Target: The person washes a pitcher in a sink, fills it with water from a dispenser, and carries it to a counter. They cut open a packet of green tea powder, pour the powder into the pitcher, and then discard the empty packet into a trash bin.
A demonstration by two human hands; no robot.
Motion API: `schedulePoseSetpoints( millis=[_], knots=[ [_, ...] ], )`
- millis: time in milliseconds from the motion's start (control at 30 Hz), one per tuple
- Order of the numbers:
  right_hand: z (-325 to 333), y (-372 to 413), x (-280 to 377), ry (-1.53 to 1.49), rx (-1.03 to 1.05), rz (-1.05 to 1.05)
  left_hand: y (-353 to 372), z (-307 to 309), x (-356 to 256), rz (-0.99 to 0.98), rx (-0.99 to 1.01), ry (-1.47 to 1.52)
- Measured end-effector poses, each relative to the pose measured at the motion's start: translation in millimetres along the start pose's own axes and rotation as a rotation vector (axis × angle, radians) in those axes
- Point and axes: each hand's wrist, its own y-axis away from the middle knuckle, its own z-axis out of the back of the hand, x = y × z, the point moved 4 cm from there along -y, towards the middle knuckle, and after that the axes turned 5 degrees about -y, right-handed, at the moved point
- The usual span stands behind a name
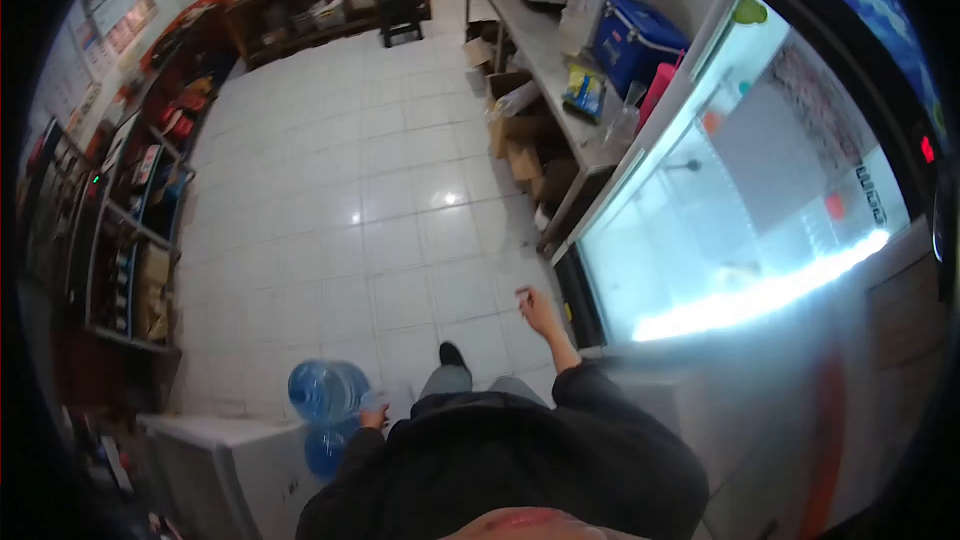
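Observation:
At the bottom centre, my left hand (pixel 375 418) is low beside my body with its fingers curled. It appears to hold a translucent pale object (pixel 399 398), too blurred for me to name its kind. Just left of that hand are a large blue water jug (pixel 322 390) and a second blue jug (pixel 326 450). My right hand (pixel 532 308) hangs out over the floor to the right, fingers loosely apart and nothing in them. Nearest to it is the lower edge of a lit glass-door fridge (pixel 590 310).
White floor tiles (pixel 330 180) stretch ahead. Along the right runs a counter (pixel 590 135) bearing a blue cooler box (pixel 635 40) and a yellow packet (pixel 583 90), with cardboard boxes (pixel 520 145) below. Shelves (pixel 130 240) line the left; a dark stool (pixel 402 15) stands at the back.

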Motion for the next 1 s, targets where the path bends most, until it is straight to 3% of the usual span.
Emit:
schedulePoseSetpoints(
  millis=[67,133,167,200,233,300,333,400,467,500,533,567,600,667,700,767,833,900,967,1000],
  knots=[
    [2,-5,-55,0.265,-0.125,0.026,-37,-2,-79,-0.1,0.035,-0.029],
    [11,15,-114,0.24,0.029,-0.192,-74,-4,-143,-0.327,0.081,-0.21],
    [24,28,-107,0.332,0.099,-0.328,-88,-9,-173,-0.335,0.097,-0.235],
    [29,37,-125,0.312,0.106,-0.437,-100,-13,-216,-0.467,-0.026,-0.364],
    [37,40,-143,0.351,0.061,-0.366,-112,-21,-263,-0.603,-0.153,-0.486],
    [56,34,-130,0.096,-0.04,-0.727,-142,-39,-348,-0.639,-0.105,-0.389],
    [65,20,-118,0.098,-0.044,-0.749,-151,-52,-377,-0.636,-0.061,-0.283],
    [89,-38,-64,0.251,-0.385,-0.394,-171,-71,-432,-0.687,-0.082,-0.239],
    [113,-140,-29,0.252,-0.508,-0.072,-185,-101,-520,-0.665,-0.026,0.046],
    [118,-182,-6,0.274,-0.575,0.08,-199,-116,-551,-0.783,-0.076,0.092],
    [123,-236,1,0.289,-0.535,-0.018,-194,-113,-580,-0.805,-0.048,0.04],
    [139,-291,44,0.17,-0.62,0.119,-182,-125,-629,-0.674,0.038,0.091],
    [146,-351,43,0.164,-0.665,0.252,-172,-136,-671,-0.529,0.123,0.135],
    [171,-456,86,0.078,-0.705,0.417,-178,-139,-725,-0.592,0.183,0.171],
    [187,-499,110,0.096,-0.653,0.328,-176,-134,-756,-0.635,0.232,0.201],
    [220,-588,130,0.043,-0.682,0.364,-167,-121,-818,-0.699,0.295,0.233],
    [256,-656,142,0.137,-0.909,0.367,-168,-111,-871,-0.689,0.279,0.25],
    [288,-707,146,0.445,-1.301,0.386,-195,-119,-926,-0.712,0.328,0.238],
    [304,-742,143,0.424,-1.407,0.272,-187,-112,-984,-0.759,0.34,0.226],
    [318,-771,143,0.43,-1.5,0.203,-201,-119,-1041,-0.771,0.372,0.185]
  ],
)
